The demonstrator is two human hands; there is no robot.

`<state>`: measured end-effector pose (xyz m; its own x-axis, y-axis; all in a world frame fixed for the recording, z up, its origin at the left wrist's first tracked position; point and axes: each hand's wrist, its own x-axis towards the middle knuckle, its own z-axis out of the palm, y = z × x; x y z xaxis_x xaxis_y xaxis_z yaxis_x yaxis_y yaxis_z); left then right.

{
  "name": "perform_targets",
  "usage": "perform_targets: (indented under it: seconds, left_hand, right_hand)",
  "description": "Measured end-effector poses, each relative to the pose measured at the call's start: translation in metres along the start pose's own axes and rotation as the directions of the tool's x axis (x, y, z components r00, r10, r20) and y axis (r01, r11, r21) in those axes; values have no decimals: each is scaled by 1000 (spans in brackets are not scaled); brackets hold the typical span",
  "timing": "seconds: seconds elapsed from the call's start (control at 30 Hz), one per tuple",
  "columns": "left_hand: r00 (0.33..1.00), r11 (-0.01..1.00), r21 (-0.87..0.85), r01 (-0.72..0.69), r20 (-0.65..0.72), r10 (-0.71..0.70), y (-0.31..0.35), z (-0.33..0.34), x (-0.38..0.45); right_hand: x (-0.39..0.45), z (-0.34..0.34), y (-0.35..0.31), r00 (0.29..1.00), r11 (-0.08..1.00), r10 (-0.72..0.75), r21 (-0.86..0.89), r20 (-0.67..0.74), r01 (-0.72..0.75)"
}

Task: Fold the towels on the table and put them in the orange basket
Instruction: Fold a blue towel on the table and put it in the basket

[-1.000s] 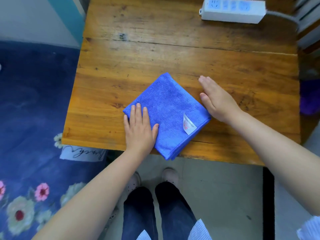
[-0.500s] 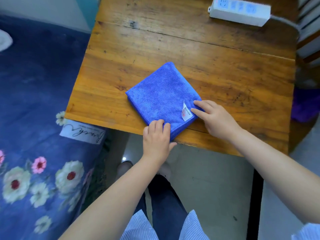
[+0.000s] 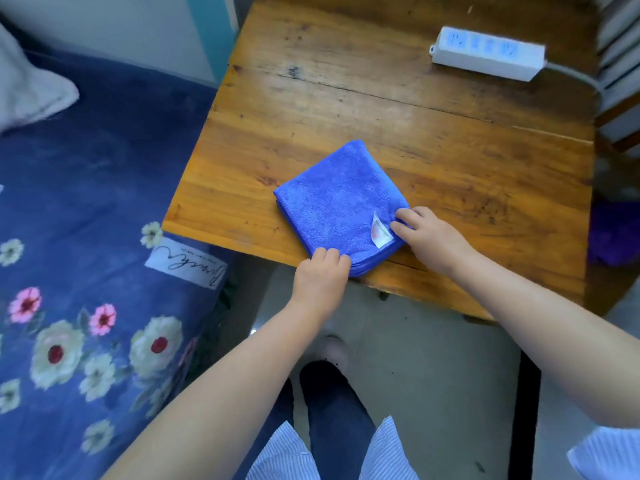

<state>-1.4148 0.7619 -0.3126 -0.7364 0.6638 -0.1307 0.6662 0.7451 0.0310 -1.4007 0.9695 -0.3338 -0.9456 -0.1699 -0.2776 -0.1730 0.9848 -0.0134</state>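
Note:
A blue towel [image 3: 337, 202], folded into a small square with a white label near its right corner, lies at the near edge of the wooden table [image 3: 398, 126]. My left hand [image 3: 320, 277] curls its fingers over the towel's near corner at the table edge. My right hand [image 3: 431, 237] pinches the towel's right corner beside the label. No orange basket is in view.
A white power strip [image 3: 486, 57] with its cable lies at the table's far right. A blue flowered bedspread [image 3: 86, 237] fills the left side, close to the table. Something purple [image 3: 616, 233] sits low at the right edge. My legs stand below the table edge.
My left hand slid from flat on the towel's left part to gripping its near corner. My right hand came from beside the towel onto its right corner. The view shifted right.

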Motion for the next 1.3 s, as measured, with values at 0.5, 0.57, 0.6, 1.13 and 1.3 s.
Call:
perform_targets:
  seconds: [0.5, 0.57, 0.6, 1.13, 1.3]
  left_hand:
    - [940, 744, -615, 259, -17, -342, -119, -19, -161]
    - [904, 697, -650, 301, -37, -425, -140, -29, -205]
    - [876, 658, -673, 336, -33, -481, -147, -32, -225]
    - [235, 48, -718, 695, 163, -958, -208, -44, -583]
    - [0, -45, -656, 753, 68, -998, -230, -45, -646]
  right_hand:
    - [-37, -41, -182, 910, 981, -159, 45, -383, 190]
    - [-34, -66, -224, 887, 954, -239, 72, -395, 289]
    - [-33, -76, -243, 885, 943, -262, 93, -384, 320]
    - [-58, -151, -626, 689, 676, -719, 143, -88, 723]
    - [-53, -172, -709, 492, 488, -871, 95, -13, 867]
